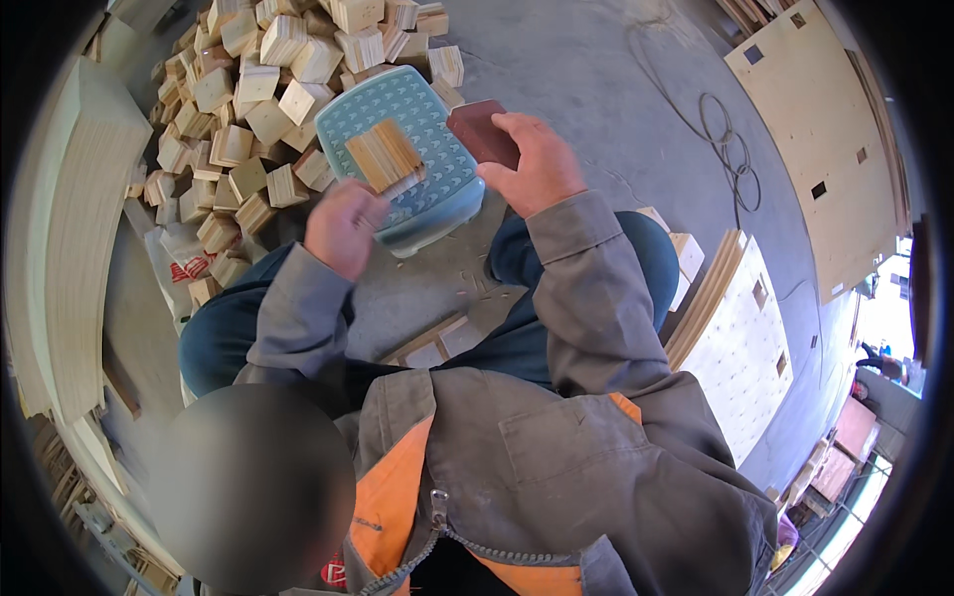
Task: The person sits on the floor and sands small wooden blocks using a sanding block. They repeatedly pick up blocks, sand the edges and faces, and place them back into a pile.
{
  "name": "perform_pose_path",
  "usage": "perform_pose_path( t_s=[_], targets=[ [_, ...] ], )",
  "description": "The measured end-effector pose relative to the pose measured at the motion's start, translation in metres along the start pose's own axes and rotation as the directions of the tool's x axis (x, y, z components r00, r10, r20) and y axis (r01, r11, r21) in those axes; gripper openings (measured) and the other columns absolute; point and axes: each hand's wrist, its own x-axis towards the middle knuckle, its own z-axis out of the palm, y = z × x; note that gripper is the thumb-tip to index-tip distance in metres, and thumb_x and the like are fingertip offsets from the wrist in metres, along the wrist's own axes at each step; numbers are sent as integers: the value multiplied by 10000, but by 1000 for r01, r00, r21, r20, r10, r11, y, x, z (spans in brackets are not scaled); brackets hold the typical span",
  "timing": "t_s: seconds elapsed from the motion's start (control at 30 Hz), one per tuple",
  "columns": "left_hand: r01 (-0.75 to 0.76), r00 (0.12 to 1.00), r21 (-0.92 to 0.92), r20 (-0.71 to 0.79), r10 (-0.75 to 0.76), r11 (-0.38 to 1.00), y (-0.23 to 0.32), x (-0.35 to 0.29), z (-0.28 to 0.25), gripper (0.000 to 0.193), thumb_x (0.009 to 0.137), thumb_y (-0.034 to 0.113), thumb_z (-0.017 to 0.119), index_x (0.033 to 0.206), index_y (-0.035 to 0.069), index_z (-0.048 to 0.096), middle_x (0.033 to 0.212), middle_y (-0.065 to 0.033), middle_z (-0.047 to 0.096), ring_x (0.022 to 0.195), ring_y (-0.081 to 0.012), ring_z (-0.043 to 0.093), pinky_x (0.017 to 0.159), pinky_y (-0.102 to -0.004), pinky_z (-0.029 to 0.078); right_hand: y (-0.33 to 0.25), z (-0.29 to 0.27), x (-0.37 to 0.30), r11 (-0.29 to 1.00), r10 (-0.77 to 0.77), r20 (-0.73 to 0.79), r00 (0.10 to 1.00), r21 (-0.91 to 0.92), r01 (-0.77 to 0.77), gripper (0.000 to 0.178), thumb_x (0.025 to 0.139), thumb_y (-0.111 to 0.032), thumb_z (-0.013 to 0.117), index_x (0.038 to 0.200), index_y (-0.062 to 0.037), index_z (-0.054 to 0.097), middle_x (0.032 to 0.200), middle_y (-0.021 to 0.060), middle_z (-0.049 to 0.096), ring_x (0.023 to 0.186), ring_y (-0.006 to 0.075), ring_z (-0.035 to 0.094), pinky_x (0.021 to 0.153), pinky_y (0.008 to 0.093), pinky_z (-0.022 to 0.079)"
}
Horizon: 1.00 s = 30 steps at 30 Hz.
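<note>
Grey concrete floor (586, 89) of a workshop, seen from above, person sitting low with knees apart in dark trousers and a grey-and-orange jacket. Between the knees stands a light blue plastic stool (417, 189), its perforated top serving as a small bench. Left hand (343, 226) is closed around a small laminated wood block (386, 157), pinching it at its near end so the striped face sits up over the stool top, probably to keep it steady and exposed. Right hand (535, 164) has fingers curled over a dark reddish-brown sanding pad (482, 131), held just right of the block at the stool's far edge, apart from the wood at this instant. Big heap of similar pale wood blocks (258, 99) lies on the floor beyond and left of the stool, within easy reach. Stacked plywood sheets (79, 248) stand at far left; more plywood panels with cut-outs (745, 338) lie at right. A thin cable loop (720, 149) trails across the floor, well apart from the hands.
</note>
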Motion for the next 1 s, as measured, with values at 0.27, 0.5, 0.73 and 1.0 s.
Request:
perform_pose_path(
  t_s=[0.27,0.5,0.73,1.0],
  targets=[
    [32,999,51,-1,-32,998,14,-24,16,238,836,105,886,959,22,699,1054,-134,698,1010,-322,703,885,-395,569,9,5,-1,1000,-10,-1,1000,-14,10,647,819,-233,861,1395,-12,666,1401,212,671,1265,380,667,1090,439,537],
    [22,945,221,-322,52,975,-7,2,10,321,819,189,908,1046,61,721,1170,-135,699,1084,-339,686,924,-421,568,4,3,-2,996,-1,41,999,-85,4,665,814,-221,861,1401,10,648,1406,217,665,1266,370,666,1100,425,529],
    [107,961,331,-276,-12,938,-15,22,26,272,804,189,877,1019,88,744,1171,-93,688,1140,-338,658,972,-444,552,6,6,-3,994,-24,49,998,-107,29,668,830,-260,857,1419,-25,648,1429,212,652,1300,393,638,1116,453,516],
    [95,950,306,-314,6,947,-21,28,29,120,833,141,833,911,69,777,1055,-85,718,1035,-320,700,904,-423,574,2,2,-3,996,0,73,997,-86,6,675,847,-265,842,1445,-35,629,1473,194,630,1349,381,603,1151,458,480]
  ],
)
